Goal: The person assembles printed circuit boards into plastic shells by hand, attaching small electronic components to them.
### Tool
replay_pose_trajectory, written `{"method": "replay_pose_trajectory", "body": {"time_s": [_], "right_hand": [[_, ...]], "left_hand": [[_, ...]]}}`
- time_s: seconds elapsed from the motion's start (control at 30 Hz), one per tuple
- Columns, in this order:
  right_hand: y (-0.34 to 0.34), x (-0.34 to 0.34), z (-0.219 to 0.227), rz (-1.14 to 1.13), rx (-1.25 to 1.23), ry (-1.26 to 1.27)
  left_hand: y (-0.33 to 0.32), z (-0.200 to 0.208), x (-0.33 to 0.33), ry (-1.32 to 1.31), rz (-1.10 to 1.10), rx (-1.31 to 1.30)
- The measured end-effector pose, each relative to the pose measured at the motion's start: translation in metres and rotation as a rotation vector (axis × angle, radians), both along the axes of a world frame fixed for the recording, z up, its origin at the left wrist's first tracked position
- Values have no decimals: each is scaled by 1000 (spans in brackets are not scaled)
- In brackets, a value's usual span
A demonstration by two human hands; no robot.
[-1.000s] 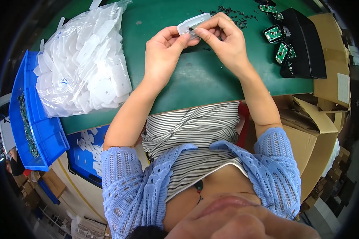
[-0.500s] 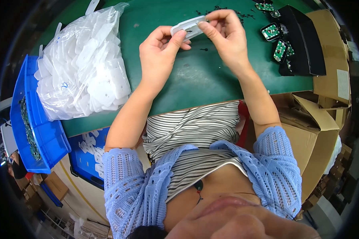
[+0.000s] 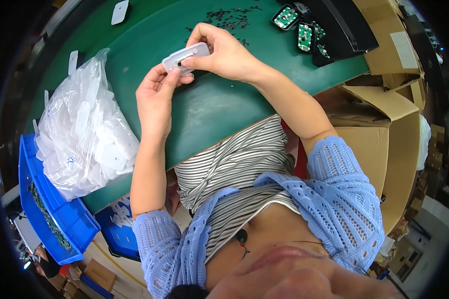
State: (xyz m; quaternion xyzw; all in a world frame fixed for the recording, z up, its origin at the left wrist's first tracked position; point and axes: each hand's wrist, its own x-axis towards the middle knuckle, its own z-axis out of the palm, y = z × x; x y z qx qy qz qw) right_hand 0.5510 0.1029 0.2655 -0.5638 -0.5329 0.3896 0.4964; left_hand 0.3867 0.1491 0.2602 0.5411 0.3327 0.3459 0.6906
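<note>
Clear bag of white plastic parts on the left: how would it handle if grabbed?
Probably floppy: the clear bag slumps on the green table. Likely light, holding thin plastic pieces. The glossy film may slip and the contents shift.

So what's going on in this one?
A person at a green table holds a small white plastic cover up in both hands. The right hand pinches one end, the left hand steadies the other. A bag of similar white parts lies to the left; small screws and green circuit boards lie beyond.

Both forearms reach forward, left hand (image 3: pixel 156 97) and right hand (image 3: pixel 223 52) raised close together, fingers pinched.
</note>
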Motion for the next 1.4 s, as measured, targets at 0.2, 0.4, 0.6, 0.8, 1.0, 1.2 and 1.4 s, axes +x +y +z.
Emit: {"method": "replay_pose_trajectory", "body": {"time_s": [0.2,0.4,0.6,0.8,1.0,1.2,1.4], "right_hand": [[6,19,-6,63,45,17],[-7,123,20,-42,3,-1609],[-15,164,13,-72,-516,-1641],[-14,144,16,-247,-375,-1328],[-36,27,35,-261,205,-981],[-66,-21,6,-232,158,-1458],[-83,-20,-4,-147,306,-1103]], "left_hand": [[20,-5,-4,54,-12,32],[41,-18,-19,305,15,191],[42,-25,-21,686,79,758],[6,-16,-15,1029,134,1235],[-7,-21,-11,990,118,1370],[-19,-14,-41,695,-76,1248],[-28,-24,-59,520,19,1110]]}}
